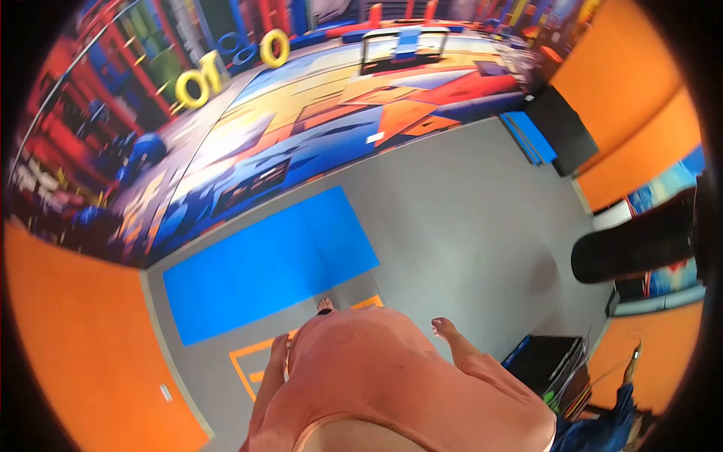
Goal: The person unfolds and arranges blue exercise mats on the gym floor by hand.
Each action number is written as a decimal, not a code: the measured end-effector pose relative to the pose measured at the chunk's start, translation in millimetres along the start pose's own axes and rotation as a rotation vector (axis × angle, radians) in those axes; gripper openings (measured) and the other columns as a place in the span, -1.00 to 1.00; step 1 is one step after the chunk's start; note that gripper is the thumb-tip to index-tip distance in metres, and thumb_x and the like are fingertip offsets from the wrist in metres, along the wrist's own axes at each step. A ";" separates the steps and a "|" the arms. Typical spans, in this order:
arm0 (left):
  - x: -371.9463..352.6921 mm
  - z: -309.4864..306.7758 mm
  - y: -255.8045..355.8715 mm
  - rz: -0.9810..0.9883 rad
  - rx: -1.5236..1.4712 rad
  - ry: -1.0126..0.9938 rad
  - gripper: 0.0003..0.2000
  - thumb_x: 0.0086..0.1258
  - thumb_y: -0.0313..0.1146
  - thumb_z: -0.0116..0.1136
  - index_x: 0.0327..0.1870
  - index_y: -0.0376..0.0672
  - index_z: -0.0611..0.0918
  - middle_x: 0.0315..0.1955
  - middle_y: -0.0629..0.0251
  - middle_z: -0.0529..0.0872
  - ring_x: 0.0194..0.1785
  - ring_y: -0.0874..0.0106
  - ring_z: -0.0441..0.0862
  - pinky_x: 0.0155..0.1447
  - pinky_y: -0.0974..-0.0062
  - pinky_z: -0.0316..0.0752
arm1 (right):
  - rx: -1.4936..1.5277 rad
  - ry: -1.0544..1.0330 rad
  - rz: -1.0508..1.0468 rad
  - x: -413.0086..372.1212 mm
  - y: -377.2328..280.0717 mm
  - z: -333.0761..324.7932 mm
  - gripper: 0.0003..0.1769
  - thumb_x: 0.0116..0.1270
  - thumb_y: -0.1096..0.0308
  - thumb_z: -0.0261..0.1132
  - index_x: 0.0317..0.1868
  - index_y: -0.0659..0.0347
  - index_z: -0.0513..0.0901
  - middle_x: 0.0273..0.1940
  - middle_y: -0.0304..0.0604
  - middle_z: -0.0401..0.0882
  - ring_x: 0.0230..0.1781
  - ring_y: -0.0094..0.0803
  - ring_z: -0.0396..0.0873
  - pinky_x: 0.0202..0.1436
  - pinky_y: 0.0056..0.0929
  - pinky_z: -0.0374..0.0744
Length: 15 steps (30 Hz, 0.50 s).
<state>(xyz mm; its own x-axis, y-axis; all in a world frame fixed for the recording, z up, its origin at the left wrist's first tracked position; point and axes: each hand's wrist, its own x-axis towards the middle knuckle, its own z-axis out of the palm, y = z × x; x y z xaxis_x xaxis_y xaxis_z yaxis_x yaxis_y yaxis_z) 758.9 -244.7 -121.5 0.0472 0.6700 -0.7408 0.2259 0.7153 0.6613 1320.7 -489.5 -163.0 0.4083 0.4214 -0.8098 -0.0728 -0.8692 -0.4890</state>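
Note:
I look straight down my salmon-coloured shirt (376, 377) at a grey floor (467, 218). My left hand (279, 348) hangs at my side over an orange outline (245, 369) painted on the floor; its fingers are too small to read. My right hand (443, 326) hangs on the other side, curled, with nothing in it. One bare foot (325, 305) pokes out ahead of me, at the near edge of a flat blue mat (271, 264).
A black box (546, 360) stands at my right. A dark padded shape (640, 245) juts in from the right edge. A black pad (566, 129) and blue mats (531, 137) lean on the orange wall (625, 83). Yellow rings (275, 47) lie beyond a colourful floor (339, 113).

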 end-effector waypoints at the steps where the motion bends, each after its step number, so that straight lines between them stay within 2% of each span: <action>1: 19.6 -9.8 -9.6 0.046 0.049 -0.008 -0.70 0.48 -0.14 0.14 -0.05 -0.20 0.65 -0.17 0.21 0.72 -0.21 0.36 0.62 -0.12 0.34 0.52 | 0.012 -0.009 0.055 1.2 -2.4 1.0 -0.62 0.46 0.20 0.30 0.15 0.26 0.63 -0.19 -0.13 0.66 -0.21 -0.37 0.63 -0.19 -0.36 0.67; 2: 29.6 -14.7 -4.4 0.096 0.122 -0.042 -0.74 0.47 -0.16 0.13 -0.19 -0.21 0.65 -0.28 0.24 0.71 -0.28 0.38 0.59 -0.17 0.31 0.48 | 0.063 0.024 0.053 14.2 -0.1 6.1 -0.62 0.46 0.20 0.30 0.15 0.26 0.63 -0.19 -0.13 0.66 -0.21 -0.37 0.63 -0.19 -0.36 0.67; 3: 37.8 -20.4 3.3 0.148 0.198 -0.077 -0.73 0.46 -0.18 0.12 -0.34 -0.21 0.65 -0.39 0.26 0.69 -0.35 0.40 0.56 -0.23 0.28 0.44 | -0.032 0.039 0.021 30.7 7.7 16.0 -0.61 0.45 0.19 0.31 0.16 0.24 0.64 -0.16 -0.11 0.68 -0.17 -0.35 0.65 -0.16 -0.35 0.68; 4: 53.2 -29.5 -3.9 0.340 0.427 -0.094 -0.71 0.44 -0.19 0.11 -0.43 -0.20 0.62 -0.48 0.30 0.63 -0.38 0.42 0.53 -0.26 0.26 0.40 | -0.128 0.056 -0.004 37.0 11.0 24.7 -0.61 0.45 0.18 0.32 0.16 0.21 0.64 -0.13 -0.09 0.70 -0.14 -0.34 0.67 -0.13 -0.34 0.68; 5: 73.0 -31.4 1.8 0.539 0.647 -0.107 -0.68 0.43 -0.20 0.10 -0.52 -0.19 0.59 -0.57 0.33 0.58 -0.42 0.45 0.49 -0.29 0.25 0.36 | -0.077 0.090 0.003 21.7 -7.5 31.2 -0.61 0.45 0.18 0.32 0.16 0.21 0.64 -0.13 -0.09 0.70 -0.14 -0.34 0.67 -0.13 -0.34 0.68; 7: 73.1 -27.0 34.7 0.336 0.474 -0.172 -0.70 0.40 -0.21 0.11 -0.50 -0.22 0.60 -0.56 0.34 0.55 -0.42 0.45 0.47 -0.30 0.24 0.36 | -0.199 0.183 -0.130 -15.2 -56.3 49.1 -0.58 0.45 0.12 0.33 0.21 0.15 0.64 0.00 -0.05 0.73 -0.01 -0.27 0.70 0.02 -0.27 0.68; 8: 84.8 -21.2 49.9 0.349 0.501 -0.206 -0.70 0.40 -0.21 0.11 -0.50 -0.22 0.60 -0.56 0.34 0.55 -0.42 0.45 0.47 -0.30 0.24 0.36 | -0.115 0.167 -0.160 -13.2 -64.7 61.3 -0.56 0.46 0.09 0.32 0.23 0.13 0.63 0.06 -0.03 0.73 0.06 -0.23 0.69 0.10 -0.25 0.65; 9: 95.7 -17.1 58.6 0.221 0.412 -0.296 -0.70 0.40 -0.21 0.13 -0.50 -0.22 0.61 -0.56 0.33 0.56 -0.41 0.45 0.47 -0.29 0.23 0.37 | -0.036 0.148 -0.191 -12.4 -72.5 71.6 -0.54 0.46 0.07 0.31 0.25 0.10 0.63 0.11 -0.02 0.72 0.12 -0.19 0.68 0.19 -0.23 0.62; 10: 105.2 -13.5 66.0 0.085 0.325 -0.378 -0.70 0.40 -0.21 0.14 -0.50 -0.23 0.61 -0.56 0.32 0.56 -0.41 0.45 0.47 -0.29 0.22 0.38 | -0.010 0.169 -0.174 -17.1 -74.8 81.3 -0.54 0.46 0.07 0.31 0.25 0.10 0.63 0.11 -0.02 0.72 0.12 -0.19 0.68 0.19 -0.23 0.62; 11: 112.4 -7.7 81.2 0.088 0.352 -0.403 -0.70 0.40 -0.21 0.14 -0.50 -0.23 0.61 -0.56 0.32 0.56 -0.41 0.45 0.47 -0.29 0.22 0.38 | 0.042 0.149 -0.221 -36.8 -91.5 85.8 -0.53 0.47 0.05 0.30 0.26 0.10 0.62 0.11 0.00 0.72 0.12 -0.15 0.68 0.22 -0.21 0.60; 12: 118.2 3.1 102.5 0.142 0.620 -0.418 -0.71 0.41 -0.19 0.15 -0.42 -0.25 0.64 -0.48 0.29 0.62 -0.35 0.44 0.52 -0.23 0.23 0.44 | 0.090 0.130 -0.273 -56.6 -108.1 87.1 -0.52 0.47 0.04 0.28 0.28 0.10 0.61 0.11 0.01 0.72 0.13 -0.11 0.67 0.26 -0.20 0.58; 13: 125.0 18.2 120.9 0.202 0.887 -0.426 -0.70 0.42 -0.18 0.15 -0.34 -0.27 0.67 -0.41 0.26 0.68 -0.30 0.42 0.58 -0.17 0.24 0.49 | 0.033 0.154 -0.225 -69.5 -114.9 88.7 -0.51 0.47 0.03 0.27 0.27 0.10 0.62 0.11 0.04 0.71 0.15 -0.09 0.66 0.29 -0.21 0.57; 14: 130.3 38.4 137.3 0.212 0.908 -0.446 -0.70 0.42 -0.18 0.15 -0.34 -0.27 0.67 -0.41 0.26 0.68 -0.30 0.42 0.58 -0.17 0.24 0.49 | 0.012 0.187 -0.226 -73.2 -108.2 89.9 -0.51 0.45 0.02 0.27 0.26 0.10 0.63 0.11 0.04 0.71 0.15 -0.10 0.66 0.28 -0.21 0.57; 15: 138.8 59.4 149.2 0.315 0.929 -0.440 -0.69 0.43 -0.15 0.17 -0.23 -0.28 0.68 -0.29 0.21 0.71 -0.20 0.38 0.62 -0.07 0.26 0.53 | -0.011 0.221 -0.227 -79.6 -99.1 91.8 -0.50 0.44 0.01 0.28 0.25 0.10 0.64 0.11 0.05 0.71 0.16 -0.10 0.66 0.27 -0.20 0.57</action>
<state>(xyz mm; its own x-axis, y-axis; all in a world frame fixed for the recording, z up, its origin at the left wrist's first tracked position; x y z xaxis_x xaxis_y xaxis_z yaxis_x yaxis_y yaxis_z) 857.0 -56.7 -132.6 0.5363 0.5352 -0.6527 0.7849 -0.0318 0.6188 1211.9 -413.2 -79.9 0.6008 0.5396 -0.5898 0.0523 -0.7628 -0.6446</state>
